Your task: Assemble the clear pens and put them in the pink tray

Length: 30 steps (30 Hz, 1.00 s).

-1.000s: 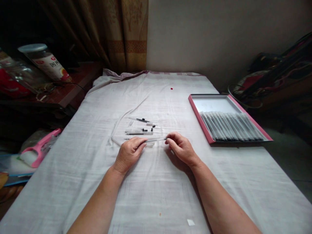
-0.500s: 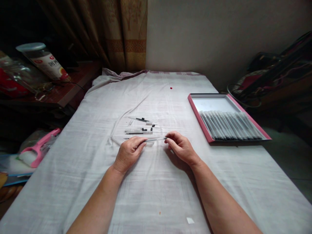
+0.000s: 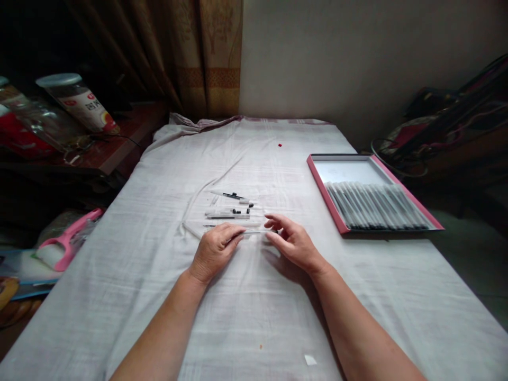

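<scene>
Between my hands lies a slim translucent pen (image 3: 254, 232), level and close to the cloth. Its left part is pinched between the thumb and fingers of my left hand (image 3: 216, 251), which hide that end. My right hand (image 3: 292, 243) is at the pen's other end with thumb and fingers apart; whether a fingertip touches it I cannot tell. Just beyond lie loose pen parts: a clear barrel (image 3: 228, 215), a dark refill (image 3: 233, 196), a clear cap (image 3: 244, 201) and several small black plugs (image 3: 237, 211).
At the right an open pink-edged box (image 3: 326, 197) holds a row of clear pens (image 3: 369, 206). A tiny red piece (image 3: 280, 145) lies far back on the white cloth (image 3: 238, 317), a white scrap (image 3: 310, 360) near the front. Jars (image 3: 85, 103) stand on a side table at left.
My right hand's fingers have opened from their pinch on the pen's right end. The left hand keeps its hold, and the view has shifted slightly.
</scene>
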{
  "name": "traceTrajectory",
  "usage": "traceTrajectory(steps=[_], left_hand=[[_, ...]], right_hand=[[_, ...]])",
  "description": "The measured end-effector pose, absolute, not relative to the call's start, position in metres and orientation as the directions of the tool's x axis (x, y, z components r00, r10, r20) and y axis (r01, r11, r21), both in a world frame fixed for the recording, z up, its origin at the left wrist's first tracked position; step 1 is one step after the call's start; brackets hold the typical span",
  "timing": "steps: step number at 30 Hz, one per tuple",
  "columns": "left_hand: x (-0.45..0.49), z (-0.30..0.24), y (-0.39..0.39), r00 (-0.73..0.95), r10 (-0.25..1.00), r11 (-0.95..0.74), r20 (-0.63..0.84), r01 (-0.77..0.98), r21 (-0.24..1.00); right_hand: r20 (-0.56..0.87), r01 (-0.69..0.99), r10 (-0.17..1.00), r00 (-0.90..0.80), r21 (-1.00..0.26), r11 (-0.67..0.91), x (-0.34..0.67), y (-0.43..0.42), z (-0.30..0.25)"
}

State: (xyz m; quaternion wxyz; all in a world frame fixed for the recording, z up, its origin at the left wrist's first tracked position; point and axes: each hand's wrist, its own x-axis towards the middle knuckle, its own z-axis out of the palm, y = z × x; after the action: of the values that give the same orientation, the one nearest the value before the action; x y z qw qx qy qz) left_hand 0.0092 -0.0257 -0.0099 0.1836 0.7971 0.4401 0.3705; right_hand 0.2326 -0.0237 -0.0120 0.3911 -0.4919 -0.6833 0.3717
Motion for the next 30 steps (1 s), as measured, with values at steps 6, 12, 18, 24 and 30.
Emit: traceTrajectory(steps=[6, 12, 18, 24, 30], left_hand=[[0.011, -0.008, -0.028, 0.421, 0.804, -0.594, 0.419, 0.569, 0.568], [-0.028, -0.005, -0.008, 0.217, 0.861, -0.465, 0.460, 0.703, 0.538], [-0.052, -0.021, 0.014, 0.132, 0.877, -0.321, 0.462, 0.876, 0.359], [-0.042, -0.019, 0.015, 0.086, 0.953, -0.170, 0.289, 0.946, 0.278], [-0.041, -0.017, 0.017, 0.026, 0.963, -0.114, 0.268, 0.942, 0.317]], right_hand=[[0.235, 0.586, 0.900, -0.367, -0.693, 0.420, 0.228, -0.028, -0.013], [0.253, 0.615, 0.940, -0.231, -0.710, 0.342, 0.242, -0.021, -0.020], [0.277, 0.625, 0.942, -0.190, -0.706, 0.333, 0.240, -0.020, -0.026], [0.290, 0.631, 0.939, -0.187, -0.696, 0.341, 0.240, -0.020, -0.026], [0.289, 0.642, 0.938, -0.191, -0.686, 0.342, 0.239, -0.021, -0.026]])
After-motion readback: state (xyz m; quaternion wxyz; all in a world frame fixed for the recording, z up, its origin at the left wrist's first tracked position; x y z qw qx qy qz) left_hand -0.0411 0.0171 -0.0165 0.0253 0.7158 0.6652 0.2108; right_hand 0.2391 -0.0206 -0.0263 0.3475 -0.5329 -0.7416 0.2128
